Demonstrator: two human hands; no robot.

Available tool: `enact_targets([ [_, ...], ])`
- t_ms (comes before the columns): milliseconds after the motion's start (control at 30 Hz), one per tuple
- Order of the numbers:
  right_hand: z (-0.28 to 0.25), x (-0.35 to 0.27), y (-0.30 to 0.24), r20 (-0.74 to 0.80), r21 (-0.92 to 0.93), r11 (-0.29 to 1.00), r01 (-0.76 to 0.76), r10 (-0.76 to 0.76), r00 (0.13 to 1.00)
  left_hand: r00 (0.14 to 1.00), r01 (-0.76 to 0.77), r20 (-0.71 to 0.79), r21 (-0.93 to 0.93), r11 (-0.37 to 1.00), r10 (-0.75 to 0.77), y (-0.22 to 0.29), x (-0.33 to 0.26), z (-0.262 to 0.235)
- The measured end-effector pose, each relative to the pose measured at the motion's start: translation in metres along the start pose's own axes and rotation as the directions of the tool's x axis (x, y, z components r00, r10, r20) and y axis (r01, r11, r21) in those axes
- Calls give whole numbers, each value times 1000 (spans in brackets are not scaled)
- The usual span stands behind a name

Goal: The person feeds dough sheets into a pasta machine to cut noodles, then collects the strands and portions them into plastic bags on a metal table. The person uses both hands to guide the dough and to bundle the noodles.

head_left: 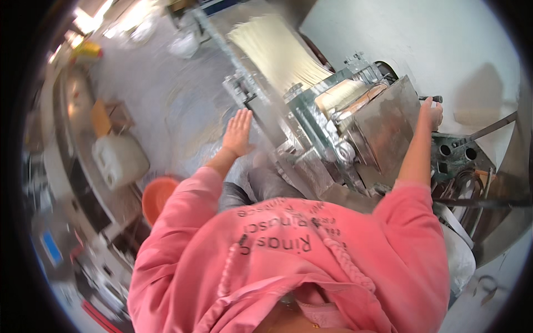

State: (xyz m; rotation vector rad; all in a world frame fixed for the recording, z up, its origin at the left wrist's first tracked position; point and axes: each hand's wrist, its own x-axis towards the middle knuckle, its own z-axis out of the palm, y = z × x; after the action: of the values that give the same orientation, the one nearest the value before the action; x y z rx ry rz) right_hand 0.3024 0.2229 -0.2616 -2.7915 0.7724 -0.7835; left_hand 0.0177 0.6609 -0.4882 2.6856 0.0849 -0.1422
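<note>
My left hand (239,133) reaches out over the floor, fingers straight and held together, with nothing in it. It is beside the metal side rail of a green-framed noodle machine (302,114). My right hand (435,115) is past the far right side of the machine's metal hopper box (383,127), curled at a short dark handle (431,99); part of its grip is hidden. Pale noodle strands (277,50) lie in a broad band on the machine's far end. A pale dough sheet (341,95) sits by the rollers.
On the left stand a whitish plastic jug (121,158), an orange bucket (159,194) and an open cardboard box (114,117). White plastic bags (184,44) lie farther off on the floor. A metal frame with round holes (458,152) is to the right, below a white wall (377,28).
</note>
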Motion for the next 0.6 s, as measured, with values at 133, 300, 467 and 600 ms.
enact_targets([
  [133,-9,-16,16,-180,28,926,376,-366,913,952,-287,25,-273,918,305,24,148,78],
  [300,-5,-62,8,-2,-57,986,155,-155,988,645,-699,-397,38,714,653,98,296,159],
  [467,-2,-77,-19,-59,-103,961,257,-264,963,582,-813,-339,-250,525,739,155,402,181],
  [600,3,-66,-13,-183,97,979,181,-161,970,442,-500,508,-545,673,740,153,431,166],
])
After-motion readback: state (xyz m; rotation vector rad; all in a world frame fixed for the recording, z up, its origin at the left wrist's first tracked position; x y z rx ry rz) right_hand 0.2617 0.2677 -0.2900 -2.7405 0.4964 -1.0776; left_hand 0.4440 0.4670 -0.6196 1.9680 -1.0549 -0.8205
